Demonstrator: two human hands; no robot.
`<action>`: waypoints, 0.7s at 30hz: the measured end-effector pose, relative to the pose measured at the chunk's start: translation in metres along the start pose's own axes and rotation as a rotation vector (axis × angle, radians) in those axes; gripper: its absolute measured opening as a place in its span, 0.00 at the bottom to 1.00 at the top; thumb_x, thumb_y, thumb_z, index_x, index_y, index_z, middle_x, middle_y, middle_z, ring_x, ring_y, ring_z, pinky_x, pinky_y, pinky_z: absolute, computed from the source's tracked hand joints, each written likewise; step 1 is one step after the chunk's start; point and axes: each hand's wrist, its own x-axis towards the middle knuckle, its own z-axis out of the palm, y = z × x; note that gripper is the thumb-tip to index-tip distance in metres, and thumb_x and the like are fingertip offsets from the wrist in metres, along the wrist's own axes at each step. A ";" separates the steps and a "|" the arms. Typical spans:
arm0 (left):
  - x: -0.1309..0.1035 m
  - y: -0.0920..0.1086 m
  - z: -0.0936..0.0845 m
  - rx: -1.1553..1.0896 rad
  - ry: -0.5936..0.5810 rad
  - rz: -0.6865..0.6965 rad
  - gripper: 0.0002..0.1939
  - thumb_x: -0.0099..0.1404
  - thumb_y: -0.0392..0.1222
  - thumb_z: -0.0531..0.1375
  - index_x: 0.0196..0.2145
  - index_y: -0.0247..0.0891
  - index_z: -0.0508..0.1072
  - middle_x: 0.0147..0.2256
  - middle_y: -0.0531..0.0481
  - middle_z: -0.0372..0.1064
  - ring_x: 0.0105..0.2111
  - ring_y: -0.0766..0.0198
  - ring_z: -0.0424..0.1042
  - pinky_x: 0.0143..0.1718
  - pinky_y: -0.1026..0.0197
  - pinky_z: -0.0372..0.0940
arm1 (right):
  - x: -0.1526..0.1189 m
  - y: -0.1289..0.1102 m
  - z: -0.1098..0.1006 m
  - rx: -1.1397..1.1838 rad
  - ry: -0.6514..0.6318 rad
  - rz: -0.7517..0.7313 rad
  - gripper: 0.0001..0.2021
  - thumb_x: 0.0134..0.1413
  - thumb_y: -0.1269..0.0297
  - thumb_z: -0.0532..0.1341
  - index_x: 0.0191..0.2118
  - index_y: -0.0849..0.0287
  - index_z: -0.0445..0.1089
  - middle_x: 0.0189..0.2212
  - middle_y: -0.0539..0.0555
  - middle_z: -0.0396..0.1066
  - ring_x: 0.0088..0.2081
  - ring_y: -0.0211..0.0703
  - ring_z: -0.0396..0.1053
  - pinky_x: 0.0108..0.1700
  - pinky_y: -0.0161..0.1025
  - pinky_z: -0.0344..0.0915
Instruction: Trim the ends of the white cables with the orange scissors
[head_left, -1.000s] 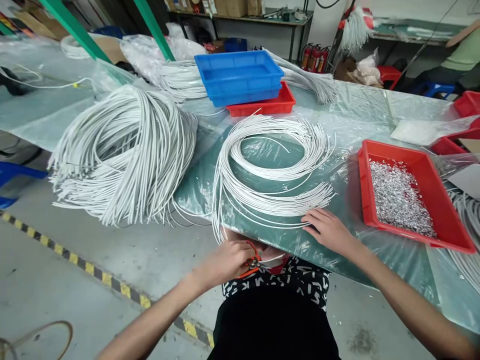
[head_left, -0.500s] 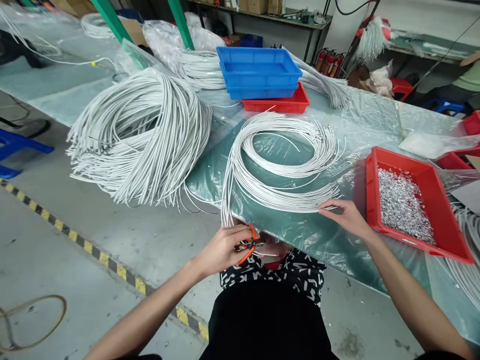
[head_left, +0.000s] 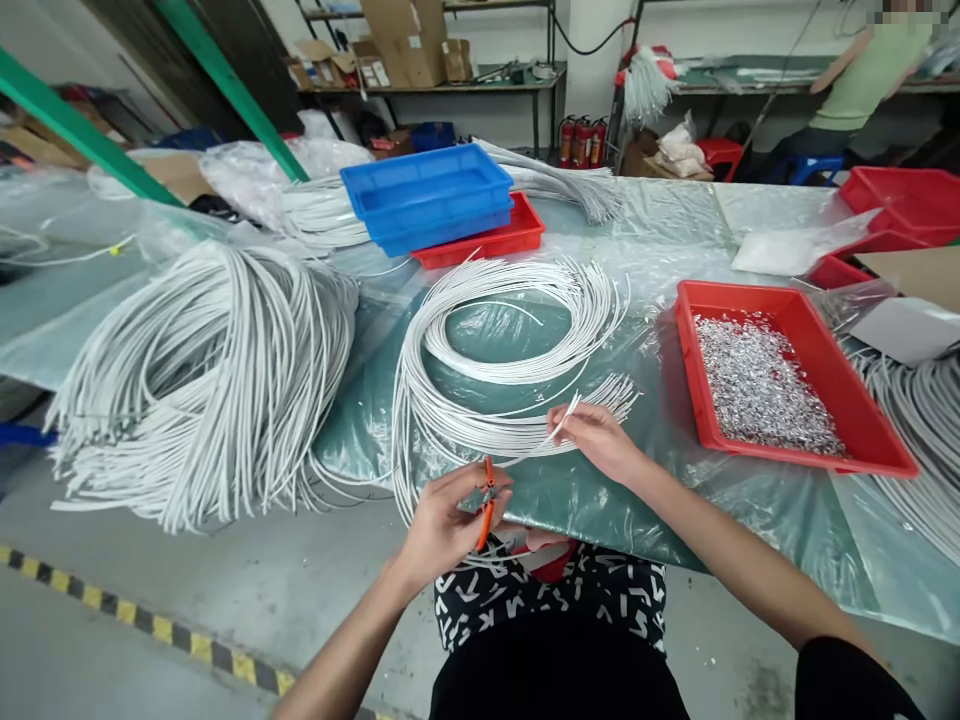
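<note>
My left hand (head_left: 442, 522), close to the table's front edge, is closed around orange-handled pliers (head_left: 487, 520). Their jaws are too small to make out clearly. To the right and slightly higher, my right hand (head_left: 600, 442) pinches the end of a white cable (head_left: 568, 412); a second end may lie beside it. The held cable slants down toward the pliers, just in front of a loose coil of white cables (head_left: 480, 430). That coil's cut ends fan out behind my right fingers. Some strands hang over the table edge at my left hand.
A large bundle of white cables (head_left: 247, 340) lies at left, overhanging the edge. At right stands a red tray (head_left: 874, 420) of small shiny metal pieces (head_left: 757, 385). Stacked blue trays (head_left: 427, 190) rest on a red tray (head_left: 525, 232) behind the coil. A person (head_left: 862, 80) is at the back right.
My right hand has moved left from the coil's cut ends and now holds up a cable end. The pliers have come up to the table edge, turned more upright. The view has tilted up and shifted.
</note>
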 end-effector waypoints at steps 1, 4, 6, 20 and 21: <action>0.005 0.001 0.002 0.002 -0.002 -0.004 0.03 0.64 0.32 0.61 0.36 0.36 0.74 0.33 0.49 0.76 0.32 0.66 0.75 0.35 0.67 0.68 | -0.001 0.002 -0.001 -0.012 -0.006 -0.004 0.10 0.49 0.57 0.71 0.32 0.58 0.80 0.32 0.54 0.75 0.31 0.39 0.71 0.36 0.39 0.68; 0.019 0.001 0.009 0.017 -0.030 -0.044 0.02 0.64 0.33 0.61 0.35 0.36 0.74 0.31 0.50 0.75 0.31 0.67 0.73 0.35 0.67 0.67 | -0.006 0.009 -0.006 -0.056 -0.006 0.007 0.13 0.52 0.54 0.69 0.34 0.59 0.80 0.30 0.54 0.77 0.29 0.39 0.73 0.36 0.39 0.70; 0.027 -0.002 0.017 0.054 -0.040 -0.080 0.02 0.65 0.35 0.61 0.36 0.36 0.74 0.32 0.50 0.74 0.30 0.67 0.73 0.34 0.66 0.67 | -0.010 0.013 -0.008 -0.078 0.010 0.010 0.14 0.53 0.52 0.68 0.35 0.60 0.80 0.29 0.54 0.77 0.27 0.39 0.73 0.32 0.38 0.70; 0.046 -0.016 0.043 0.192 -0.004 -0.118 0.08 0.64 0.39 0.62 0.27 0.35 0.71 0.25 0.52 0.67 0.26 0.68 0.65 0.30 0.66 0.61 | -0.013 0.023 -0.007 -0.112 0.102 -0.035 0.16 0.49 0.51 0.69 0.32 0.61 0.81 0.19 0.51 0.71 0.20 0.34 0.66 0.21 0.32 0.63; 0.048 -0.016 0.041 0.186 0.023 -0.150 0.09 0.64 0.40 0.62 0.27 0.35 0.71 0.25 0.52 0.68 0.26 0.68 0.65 0.31 0.66 0.61 | -0.014 0.023 -0.007 -0.119 0.098 -0.035 0.16 0.49 0.50 0.69 0.32 0.61 0.81 0.20 0.52 0.73 0.20 0.34 0.66 0.21 0.32 0.64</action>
